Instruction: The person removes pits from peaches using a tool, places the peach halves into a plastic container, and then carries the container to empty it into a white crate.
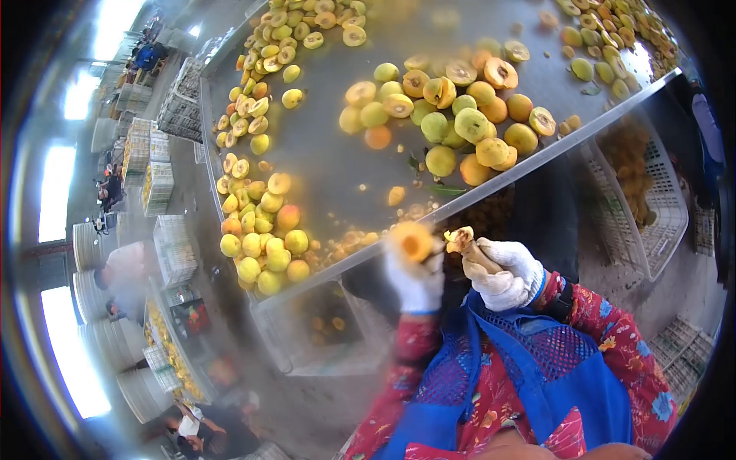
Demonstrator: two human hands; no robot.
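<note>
My left hand [416, 285], in a white glove and smeared by motion, is closed around a halved yellow peach [414, 241] with its orange hollow showing. Close beside it, my right hand [507, 276], also gloved, grips the pale handle of a small pitting tool [477, 257]. A bit of torn fruit flesh [459, 239] sits at the tool's tip; the tip itself is hidden. Both hands are just off the near edge of a metal table [330, 172]. Whole and halved peaches [471, 125] lie on it in front of my hands.
More peaches [264, 245] line the table's left side. Pit scraps [337, 245] lie near its raised rim [552, 146]. Below stand a white crate [659, 222] at right and a pale bin [307, 360] at left. Other people and stacked crates [138, 146] are farther left.
</note>
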